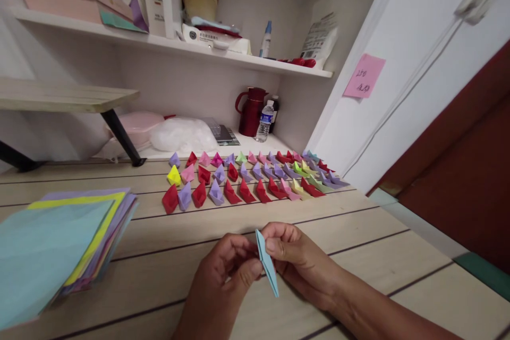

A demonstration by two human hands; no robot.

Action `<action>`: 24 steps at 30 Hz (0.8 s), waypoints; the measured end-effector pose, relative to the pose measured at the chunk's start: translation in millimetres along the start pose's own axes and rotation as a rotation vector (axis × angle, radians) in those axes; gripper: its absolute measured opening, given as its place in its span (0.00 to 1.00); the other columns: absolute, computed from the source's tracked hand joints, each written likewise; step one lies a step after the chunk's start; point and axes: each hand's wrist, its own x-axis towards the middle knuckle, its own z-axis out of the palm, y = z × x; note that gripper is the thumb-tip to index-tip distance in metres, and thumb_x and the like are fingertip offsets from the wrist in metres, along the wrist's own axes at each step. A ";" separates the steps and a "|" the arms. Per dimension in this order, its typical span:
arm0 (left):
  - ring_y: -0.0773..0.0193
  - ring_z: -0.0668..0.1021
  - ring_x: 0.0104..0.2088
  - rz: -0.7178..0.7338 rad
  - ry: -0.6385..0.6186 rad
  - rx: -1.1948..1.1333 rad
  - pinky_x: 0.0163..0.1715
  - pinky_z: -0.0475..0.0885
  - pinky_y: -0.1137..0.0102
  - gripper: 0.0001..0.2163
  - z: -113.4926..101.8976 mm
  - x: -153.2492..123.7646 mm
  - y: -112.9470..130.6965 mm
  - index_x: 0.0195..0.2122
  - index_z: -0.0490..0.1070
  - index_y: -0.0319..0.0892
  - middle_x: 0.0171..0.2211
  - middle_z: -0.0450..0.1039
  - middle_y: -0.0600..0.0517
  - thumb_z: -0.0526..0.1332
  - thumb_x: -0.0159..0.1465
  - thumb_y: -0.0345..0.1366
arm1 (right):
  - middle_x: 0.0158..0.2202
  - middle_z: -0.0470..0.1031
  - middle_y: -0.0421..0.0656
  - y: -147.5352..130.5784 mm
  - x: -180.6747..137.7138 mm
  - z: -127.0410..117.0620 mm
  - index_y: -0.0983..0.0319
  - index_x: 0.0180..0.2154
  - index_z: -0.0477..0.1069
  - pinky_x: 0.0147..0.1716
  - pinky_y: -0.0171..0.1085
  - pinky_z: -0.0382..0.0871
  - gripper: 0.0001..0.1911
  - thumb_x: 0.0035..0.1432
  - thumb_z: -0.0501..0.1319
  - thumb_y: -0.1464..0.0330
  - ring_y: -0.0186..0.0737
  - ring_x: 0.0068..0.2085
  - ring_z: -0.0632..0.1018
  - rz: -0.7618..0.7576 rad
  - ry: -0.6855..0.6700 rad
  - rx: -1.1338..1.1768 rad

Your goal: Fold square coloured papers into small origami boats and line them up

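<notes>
A piece of light blue folded paper [268,265] is held upright on edge above the table, narrow and several layers thick. My left hand [227,271] pinches its near-left side between thumb and fingers. On the other side my right hand [297,257] grips its upper part, thumb pressed against the face. Beyond both hands stand rows of small folded paper boats [245,191] in red, purple, pink, yellow and green. To the left lies a stack of coloured paper sheets [51,249], with light blue on top and yellow and purple below.
A wooden riser [67,96] with black legs stands at the back left. Behind the boats are a dark red thermos jug [252,111], a water bottle [265,123] and a white plastic bag [183,134]. A white shelf [131,37] holds boxes above.
</notes>
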 end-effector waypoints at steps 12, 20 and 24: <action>0.60 0.78 0.35 0.049 -0.030 0.008 0.38 0.70 0.65 0.11 0.8 0.3 0.8 0.39 0.70 0.42 0.33 0.79 0.49 0.67 0.57 0.38 | 0.23 0.77 0.40 -1.7 -1.9 3.5 0.65 0.29 0.76 0.26 0.30 0.69 0.09 0.49 0.73 0.67 0.31 0.23 0.74 -0.033 -0.025 0.014; 0.60 0.78 0.35 0.042 -0.047 0.019 0.40 0.69 0.64 0.08 1.7 0.2 2.2 0.39 0.70 0.43 0.34 0.80 0.49 0.65 0.59 0.36 | 0.21 0.76 0.40 -0.4 -1.8 0.8 0.65 0.30 0.77 0.23 0.28 0.67 0.09 0.50 0.72 0.67 0.30 0.21 0.74 -0.021 -0.038 0.025; 0.59 0.79 0.35 0.053 -0.073 0.004 0.40 0.69 0.64 0.08 1.1 0.2 3.9 0.39 0.70 0.42 0.33 0.80 0.48 0.64 0.60 0.36 | 0.21 0.77 0.40 0.0 -1.1 0.3 0.66 0.30 0.77 0.22 0.27 0.66 0.08 0.51 0.72 0.67 0.30 0.21 0.74 -0.024 -0.046 0.026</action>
